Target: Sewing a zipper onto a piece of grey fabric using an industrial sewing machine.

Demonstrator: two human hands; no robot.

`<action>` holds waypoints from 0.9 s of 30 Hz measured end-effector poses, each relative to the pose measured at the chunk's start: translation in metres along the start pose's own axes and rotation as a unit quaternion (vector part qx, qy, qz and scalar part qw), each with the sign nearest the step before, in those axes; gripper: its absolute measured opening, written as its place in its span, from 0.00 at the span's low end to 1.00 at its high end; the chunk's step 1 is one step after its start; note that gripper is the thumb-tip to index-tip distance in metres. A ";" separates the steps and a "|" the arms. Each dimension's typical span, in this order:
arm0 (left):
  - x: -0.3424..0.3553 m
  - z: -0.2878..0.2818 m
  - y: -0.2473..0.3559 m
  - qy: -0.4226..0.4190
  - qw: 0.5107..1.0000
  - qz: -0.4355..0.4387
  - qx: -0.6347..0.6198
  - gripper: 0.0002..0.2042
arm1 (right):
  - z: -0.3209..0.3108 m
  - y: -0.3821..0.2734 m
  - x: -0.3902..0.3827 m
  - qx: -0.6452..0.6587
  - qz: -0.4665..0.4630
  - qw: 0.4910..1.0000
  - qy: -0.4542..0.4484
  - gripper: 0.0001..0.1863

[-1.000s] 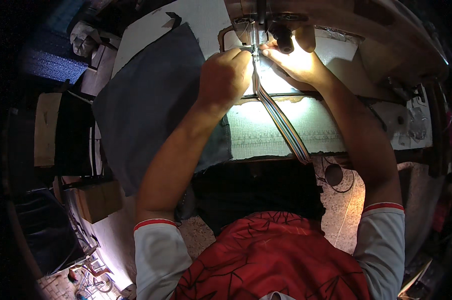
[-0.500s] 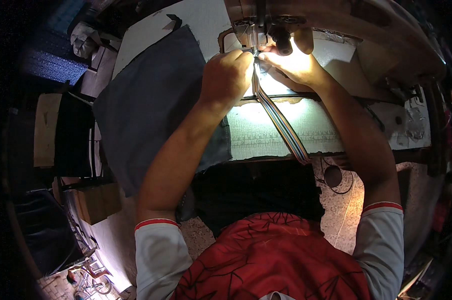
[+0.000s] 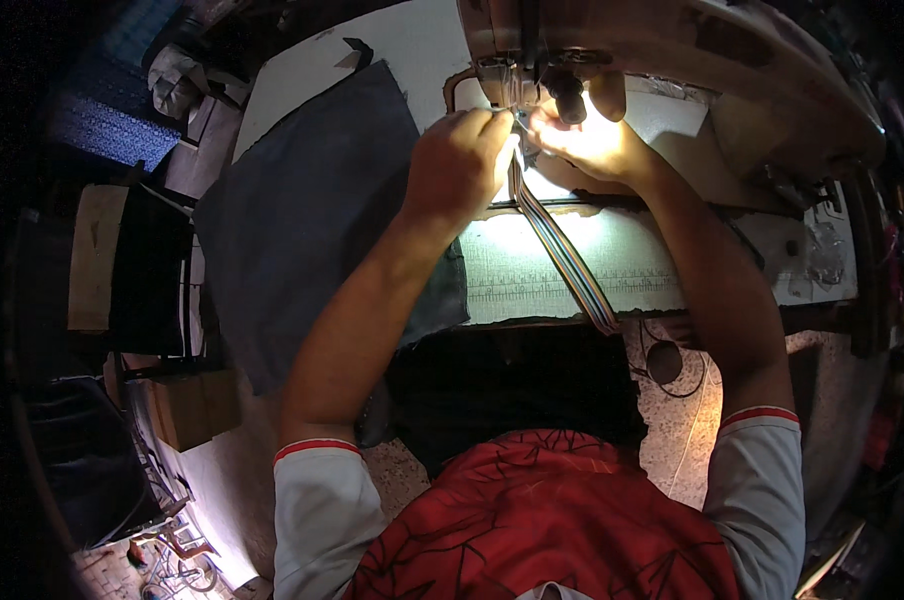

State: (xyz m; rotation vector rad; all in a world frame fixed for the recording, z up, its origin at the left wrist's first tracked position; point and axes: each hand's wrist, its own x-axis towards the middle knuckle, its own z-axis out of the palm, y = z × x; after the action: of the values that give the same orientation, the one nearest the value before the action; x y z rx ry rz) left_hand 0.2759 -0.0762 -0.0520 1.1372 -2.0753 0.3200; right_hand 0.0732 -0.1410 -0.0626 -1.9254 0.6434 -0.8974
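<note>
A sewing machine (image 3: 692, 50) stands at the far side, its needle area (image 3: 518, 95) lit by a bright lamp. My left hand (image 3: 462, 165) is closed just left of the needle, fingertips pressed together; what they hold is hidden. My right hand (image 3: 597, 140) is on the other side, thumb and finger pinched near the needle, on something too small to make out. A flat striped band (image 3: 567, 255) of several colours runs from beside my left fingertips toward me and over the table's front edge.
A dark grey cloth (image 3: 312, 210) lies left on the pale table (image 3: 532, 285), which bears a printed measuring scale. A clear plastic piece (image 3: 827, 250) lies at the right. A cardboard box (image 3: 197, 405) stands at lower left. A round dark object (image 3: 663, 361) hangs below the table edge.
My right fingertips have drawn slightly right, away from my left ones, leaving a small gap at the needle. My left hand stays nearly in place. The whole view has shifted slightly.
</note>
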 end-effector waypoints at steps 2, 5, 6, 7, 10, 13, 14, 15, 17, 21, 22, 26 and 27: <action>-0.001 -0.007 0.004 0.015 0.997 0.076 -0.014 0.13 | -0.006 -0.007 -0.009 0.018 -0.003 1.000 -0.021 0.06; -0.003 -0.014 0.013 -0.017 0.990 0.123 -0.070 0.15 | -0.012 -0.018 -0.026 -0.189 0.016 0.980 -0.066 0.11; -0.004 -0.014 0.015 -0.038 0.982 0.143 -0.115 0.15 | -0.015 -0.028 -0.027 -0.190 0.014 0.979 -0.069 0.11; -0.006 -0.014 0.017 -0.036 0.983 0.141 -0.113 0.15 | -0.019 -0.040 -0.026 -0.207 0.013 0.973 -0.102 0.12; -0.008 -0.011 0.021 -0.091 0.936 -0.073 -0.331 0.20 | -0.023 -0.059 -0.021 -0.027 0.102 0.988 -0.112 0.11; 0.001 -0.014 0.010 -0.076 0.947 -0.062 -0.306 0.10 | -0.022 -0.056 -0.013 0.030 0.191 0.975 -0.109 0.09; 0.002 -0.010 0.006 -0.051 0.942 -0.052 -0.328 0.06 | -0.021 -0.045 -0.013 0.028 0.193 0.975 -0.110 0.09; 0.004 -0.008 0.006 -0.047 0.936 -0.090 -0.336 0.02 | -0.020 -0.028 -0.016 0.057 0.145 0.983 -0.093 0.08; 0.004 -0.006 0.001 -0.042 0.943 -0.068 -0.323 0.02 | -0.023 -0.017 -0.013 0.048 0.083 0.991 -0.091 0.10; 0.000 -0.006 -0.011 -0.060 0.963 -0.019 -0.263 0.03 | -0.010 -0.009 -0.004 0.040 0.015 0.997 -0.058 0.09; -0.001 -0.006 -0.013 -0.074 0.970 -0.003 -0.230 0.04 | -0.010 -0.003 -0.004 0.040 0.017 0.997 -0.060 0.09; -0.008 -0.003 -0.022 -0.088 0.977 -0.030 -0.192 0.07 | -0.006 -0.007 -0.005 -0.067 0.047 0.996 -0.041 0.06; -0.009 0.001 -0.027 -0.063 0.981 -0.027 -0.180 0.07 | -0.003 -0.013 -0.004 -0.031 0.050 0.998 -0.030 0.06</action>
State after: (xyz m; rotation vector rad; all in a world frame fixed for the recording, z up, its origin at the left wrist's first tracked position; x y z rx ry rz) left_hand 0.2998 -0.0866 -0.0621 1.0101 -2.0985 -0.1544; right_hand 0.0698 -0.1337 -0.0512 -1.9496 0.7328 -0.7610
